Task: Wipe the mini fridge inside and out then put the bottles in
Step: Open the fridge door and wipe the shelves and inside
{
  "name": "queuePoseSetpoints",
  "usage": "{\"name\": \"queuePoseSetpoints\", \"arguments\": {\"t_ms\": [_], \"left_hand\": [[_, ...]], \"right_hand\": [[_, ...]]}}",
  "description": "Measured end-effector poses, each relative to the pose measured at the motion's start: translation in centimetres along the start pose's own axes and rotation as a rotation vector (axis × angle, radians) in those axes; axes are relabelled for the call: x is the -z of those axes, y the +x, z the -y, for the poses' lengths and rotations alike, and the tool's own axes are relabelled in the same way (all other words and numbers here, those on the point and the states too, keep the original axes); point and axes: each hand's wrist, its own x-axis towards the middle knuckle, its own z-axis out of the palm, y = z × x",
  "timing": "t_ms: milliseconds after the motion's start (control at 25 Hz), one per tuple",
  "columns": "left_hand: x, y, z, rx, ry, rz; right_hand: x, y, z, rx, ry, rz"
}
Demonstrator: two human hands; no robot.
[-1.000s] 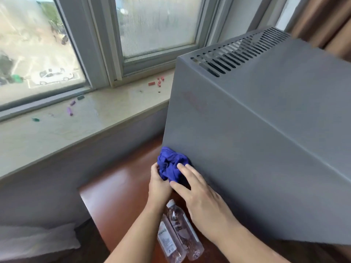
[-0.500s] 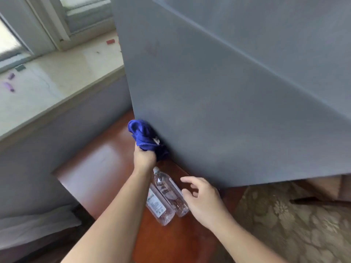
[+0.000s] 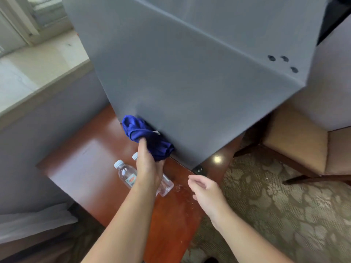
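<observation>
The grey mini fridge (image 3: 190,76) stands on a reddish-brown wooden table (image 3: 91,168) and fills the upper middle of the head view. My left hand (image 3: 148,168) grips a bunched blue cloth (image 3: 146,135) and holds it against the fridge's side panel near the bottom edge. Two clear water bottles lie on the table under that hand: one (image 3: 126,174) shows its cap and label, the other (image 3: 165,185) is mostly hidden by my wrist. My right hand (image 3: 205,190) hovers over the table's right edge with loosely curled fingers, holding nothing.
A stone windowsill (image 3: 38,73) runs along the upper left. A chair with a tan cushion (image 3: 296,141) stands on patterned carpet (image 3: 275,205) to the right. Small wet drops (image 3: 180,188) mark the table beside the bottles. Something white (image 3: 28,224) lies at the lower left.
My right hand came off the cloth and dropped toward the table's edge. My left hand slid the cloth along the fridge's lower side. The view swung down and right.
</observation>
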Motion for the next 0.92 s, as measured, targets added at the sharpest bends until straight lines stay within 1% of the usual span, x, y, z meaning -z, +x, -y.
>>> {"name": "queuePoseSetpoints", "arguments": {"t_ms": [80, 160, 240, 360, 440, 520, 640, 720, 800, 920], "left_hand": [[-0.4, -1.0, 1.8, -0.057, 0.151, -0.051], [-0.3, -2.6, 4.0, -0.046, 0.270, -0.087], [-0.1, -4.6, 6.3, 0.002, 0.312, -0.053], [-0.1, -7.4, 10.0, 0.073, 0.346, 0.007], [-0.4, -8.7, 12.2, 0.123, 0.341, 0.047], [-0.6, -9.1, 13.6, 0.172, 0.298, 0.040], [-0.9, -8.2, 13.7, 0.209, 0.265, -0.031], [-1.0, -6.7, 12.8, 0.193, 0.318, -0.111], [-0.9, -5.2, 11.7, 0.182, 0.356, -0.174], [-0.4, -3.9, 10.6, 0.226, 0.383, -0.209]], "right_hand": [[1.1, -0.1, -0.6, -0.012, 0.090, -0.016], [2.4, -0.2, -1.1, -0.034, 0.213, -0.010], [3.5, -0.2, -1.9, -0.058, 0.317, 0.012], [5.0, -0.6, -3.9, -0.107, 0.397, 0.045], [5.9, -0.8, -5.2, -0.128, 0.424, 0.043], [7.1, -1.2, -5.9, -0.140, 0.454, 0.031], [8.6, -1.5, -6.2, -0.131, 0.418, 0.059], [9.0, -1.6, -5.9, -0.120, 0.377, 0.076], [8.7, -1.4, -5.4, -0.123, 0.365, 0.085], [7.0, -1.0, -4.5, -0.123, 0.341, 0.092]]}}
